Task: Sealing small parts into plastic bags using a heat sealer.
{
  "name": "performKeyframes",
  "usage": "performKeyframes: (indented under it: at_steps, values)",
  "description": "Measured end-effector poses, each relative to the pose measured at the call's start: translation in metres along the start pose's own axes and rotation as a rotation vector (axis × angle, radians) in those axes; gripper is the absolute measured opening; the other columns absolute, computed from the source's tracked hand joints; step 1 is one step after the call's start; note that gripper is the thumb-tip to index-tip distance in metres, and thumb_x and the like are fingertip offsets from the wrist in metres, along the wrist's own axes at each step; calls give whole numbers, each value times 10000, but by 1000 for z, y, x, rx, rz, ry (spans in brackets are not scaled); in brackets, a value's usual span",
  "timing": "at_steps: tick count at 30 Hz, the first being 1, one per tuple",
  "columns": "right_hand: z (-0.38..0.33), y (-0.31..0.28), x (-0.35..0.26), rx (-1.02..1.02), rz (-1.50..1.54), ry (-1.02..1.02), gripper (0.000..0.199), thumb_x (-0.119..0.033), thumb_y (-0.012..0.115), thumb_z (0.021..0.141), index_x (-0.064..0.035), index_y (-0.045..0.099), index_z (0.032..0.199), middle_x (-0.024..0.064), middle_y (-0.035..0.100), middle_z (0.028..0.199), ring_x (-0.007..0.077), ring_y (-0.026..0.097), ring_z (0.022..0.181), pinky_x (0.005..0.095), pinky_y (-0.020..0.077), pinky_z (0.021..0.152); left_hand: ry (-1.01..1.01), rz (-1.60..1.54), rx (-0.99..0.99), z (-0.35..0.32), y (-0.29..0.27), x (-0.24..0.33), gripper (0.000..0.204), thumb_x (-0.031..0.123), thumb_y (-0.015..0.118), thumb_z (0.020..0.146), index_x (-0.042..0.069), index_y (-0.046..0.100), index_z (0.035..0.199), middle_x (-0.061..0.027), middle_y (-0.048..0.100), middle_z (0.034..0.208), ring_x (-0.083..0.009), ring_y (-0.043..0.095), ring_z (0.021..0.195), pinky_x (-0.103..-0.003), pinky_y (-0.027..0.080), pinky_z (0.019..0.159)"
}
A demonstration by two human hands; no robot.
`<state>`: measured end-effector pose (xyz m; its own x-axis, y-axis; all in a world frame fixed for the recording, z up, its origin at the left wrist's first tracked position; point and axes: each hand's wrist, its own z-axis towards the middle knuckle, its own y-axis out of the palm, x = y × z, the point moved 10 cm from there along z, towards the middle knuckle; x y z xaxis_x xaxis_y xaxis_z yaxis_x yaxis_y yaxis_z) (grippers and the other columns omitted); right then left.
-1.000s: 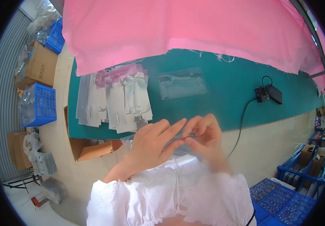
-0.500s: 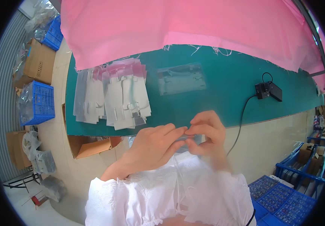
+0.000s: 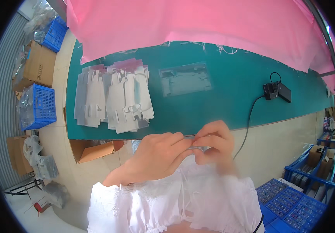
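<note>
Close in front of my body, at the near edge of the table, both hands meet fingertip to fingertip. My left hand (image 3: 155,155) is closed, its thumb and fingers pinching a thin clear plastic piece (image 3: 203,148). My right hand (image 3: 216,141) pinches the same piece from the other side, thumb below and fingers bent above. Most of the piece is hidden behind my fingers. Beyond the hands, one clear plastic sheet with cut-outs (image 3: 185,80) lies flat on the green table (image 3: 221,105). To its left are two overlapping piles of similar sheets, a larger pile (image 3: 126,99) and a smaller pile (image 3: 91,99).
Pink cloth (image 3: 198,23) with a frayed edge covers the table's far side. A black box with a cable (image 3: 277,92) sits at the right. Blue crates (image 3: 43,106) and cardboard boxes (image 3: 39,66) stand on the floor at left; blue trays (image 3: 291,206) at lower right.
Both hands stay together on the piece. My right hand has dipped slightly toward me, and its fingers have drawn closer to the left ones. The table things shift slightly in view.
</note>
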<state>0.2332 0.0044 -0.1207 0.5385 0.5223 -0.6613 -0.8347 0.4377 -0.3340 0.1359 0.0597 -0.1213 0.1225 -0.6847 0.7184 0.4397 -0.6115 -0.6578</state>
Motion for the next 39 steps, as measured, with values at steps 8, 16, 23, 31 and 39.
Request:
performKeyframes:
  at_steps: [8, 16, 23, 31, 39]
  values:
    - [4, 1, 11, -56, 100, 113, 244, 8, 705, 539, -51, 687, 776, 85, 594, 849, 174, 577, 696, 268, 468, 558, -69, -65, -60, 3, 5, -8, 128, 165, 610, 885, 72, 665, 954, -39, 545, 733, -219, 582, 650, -341, 447, 512]
    - [6, 9, 14, -176, 174, 152, 240, 41, 723, 598, -23, 693, 827, 94, 632, 853, 195, 620, 673, 282, 494, 555, -118, -101, -143, 2, 13, -18, 165, 194, 610, 893, 82, 670, 998, -51, 543, 753, -242, 586, 670, -360, 454, 534]
    - [7, -2, 18, -172, 110, 178, 235, 36, 743, 595, -31, 691, 815, 80, 631, 785, 183, 618, 623, 274, 485, 531, -161, -143, -23, 5, 6, -31, 339, 212, 714, 811, 80, 658, 1119, -46, 538, 715, -213, 532, 616, -327, 416, 532]
    - [16, 2, 11, -296, -11, 127, 299, -31, 785, 647, -50, 701, 933, 77, 659, 882, 222, 644, 735, 305, 519, 612, -199, -43, 4, -2, 4, -35, 426, 258, 743, 785, 87, 642, 1162, -48, 569, 737, -214, 543, 628, -322, 424, 554]
    - [2, 11, 5, -427, -93, 148, 354, -86, 793, 664, -45, 701, 1003, 118, 665, 948, 262, 642, 759, 334, 502, 613, -134, 118, -46, -3, 3, -18, 406, 302, 714, 811, 93, 635, 1150, -47, 528, 731, -220, 553, 636, -333, 434, 560]
